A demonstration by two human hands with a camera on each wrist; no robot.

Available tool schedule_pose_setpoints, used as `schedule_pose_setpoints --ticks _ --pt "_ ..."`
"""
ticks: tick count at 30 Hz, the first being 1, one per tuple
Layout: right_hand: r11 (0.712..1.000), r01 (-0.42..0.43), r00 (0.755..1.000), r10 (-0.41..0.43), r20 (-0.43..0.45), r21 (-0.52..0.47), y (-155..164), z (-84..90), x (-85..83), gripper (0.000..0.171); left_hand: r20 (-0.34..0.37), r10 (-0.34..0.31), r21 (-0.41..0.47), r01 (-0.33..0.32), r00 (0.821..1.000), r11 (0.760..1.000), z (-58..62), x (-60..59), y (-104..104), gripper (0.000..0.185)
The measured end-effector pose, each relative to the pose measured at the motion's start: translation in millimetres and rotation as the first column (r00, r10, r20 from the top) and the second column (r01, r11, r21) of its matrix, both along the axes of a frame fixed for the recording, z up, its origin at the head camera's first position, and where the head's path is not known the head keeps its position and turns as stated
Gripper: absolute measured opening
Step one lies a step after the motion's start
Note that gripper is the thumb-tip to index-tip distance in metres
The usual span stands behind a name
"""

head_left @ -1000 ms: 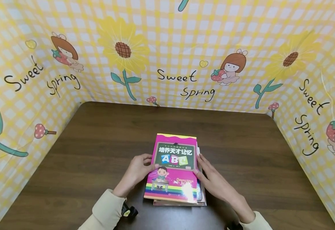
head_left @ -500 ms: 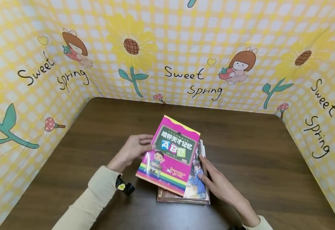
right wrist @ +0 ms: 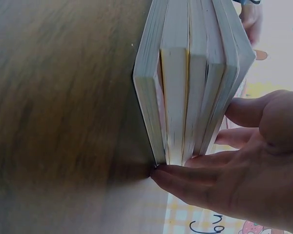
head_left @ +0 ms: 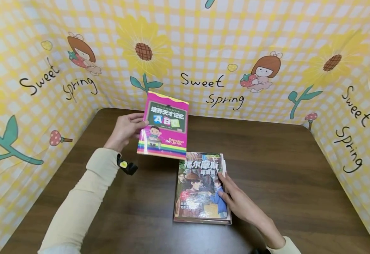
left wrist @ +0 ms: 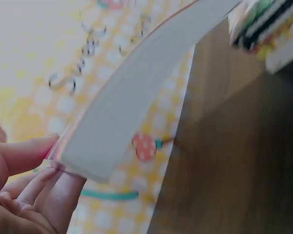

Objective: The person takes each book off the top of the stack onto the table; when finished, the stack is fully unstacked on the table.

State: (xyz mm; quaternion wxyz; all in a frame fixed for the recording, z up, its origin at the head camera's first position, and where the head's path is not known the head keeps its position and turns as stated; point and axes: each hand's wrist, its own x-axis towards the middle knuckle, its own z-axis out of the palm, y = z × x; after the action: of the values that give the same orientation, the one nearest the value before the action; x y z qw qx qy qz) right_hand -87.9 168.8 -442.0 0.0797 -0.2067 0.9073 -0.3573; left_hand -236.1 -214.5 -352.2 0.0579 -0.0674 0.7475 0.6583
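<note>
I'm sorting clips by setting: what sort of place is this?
Probably a staged tabletop booth, not a lived-in room: a dark wooden table walled on three sides by a yellow checked "Sweet Spring" backdrop, with only a stack of books.

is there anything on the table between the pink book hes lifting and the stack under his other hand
No. In the head view the pink book hangs just past the stack, with only bare brown table in the narrow gap between them.
</note>
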Motion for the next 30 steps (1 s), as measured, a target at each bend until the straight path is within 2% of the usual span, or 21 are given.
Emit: schedule_pose_setpoints --ticks 4,8,15,18,19,21,25,27,30 --pt "1.0 -0.003 1.0 0.003 0.005 0.0 1 0.0 -1.3 0.059 0.02 0.056 0.0 -0.056 0.998 0.998 -5.7 -16.1 -13 0.056" --pt "1.0 0.0 1.0 0.0 0.013 0.004 2 0.4 -1.2 0.058 0.054 0.065 -0.033 -0.063 0.996 0.997 -20.3 -28.1 -22 0.055" --pt "1.0 0.008 0.999 -0.008 0.037 0.002 2 1.9 -1.4 0.059 0.107 0.067 -0.151 -0.051 0.992 0.987 -45.5 -50.4 -28 0.052" --pt "1.0 0.018 0.999 -0.018 0.038 0.0 2 1.5 -1.9 0.059 0.097 0.07 -0.252 -0.044 0.993 0.967 -55.2 -61.4 -27 0.049" --pt "1.0 0.021 0.999 -0.021 0.038 -0.001 2 1.3 -2.3 0.059 0.085 0.07 -0.303 -0.041 0.994 0.952 -58.1 -63.7 -26 0.049" --pt "1.0 0.022 0.999 -0.021 0.037 -0.009 1 0.7 -2.7 0.059 0.066 0.076 -0.424 -0.041 0.995 0.905 -64.1 -67.5 -24 0.046" --pt "1.0 0.02 0.999 -0.02 0.034 -0.015 1 -0.8 -2.8 0.059 0.044 0.083 -0.637 -0.036 0.996 0.77 -72.0 -70.8 -17 0.041" --pt "1.0 0.021 0.999 -0.02 0.031 -0.015 2 -1.1 -2.6 0.059 0.044 0.074 -0.703 -0.021 0.996 0.711 -74.4 -72.2 -14 0.039" --pt "1.0 0.018 0.999 -0.018 0.031 -0.015 2 -1.8 -2.6 0.059 0.06 0.057 -0.76 0.009 0.997 0.65 -76.4 -72.5 -12 0.036"
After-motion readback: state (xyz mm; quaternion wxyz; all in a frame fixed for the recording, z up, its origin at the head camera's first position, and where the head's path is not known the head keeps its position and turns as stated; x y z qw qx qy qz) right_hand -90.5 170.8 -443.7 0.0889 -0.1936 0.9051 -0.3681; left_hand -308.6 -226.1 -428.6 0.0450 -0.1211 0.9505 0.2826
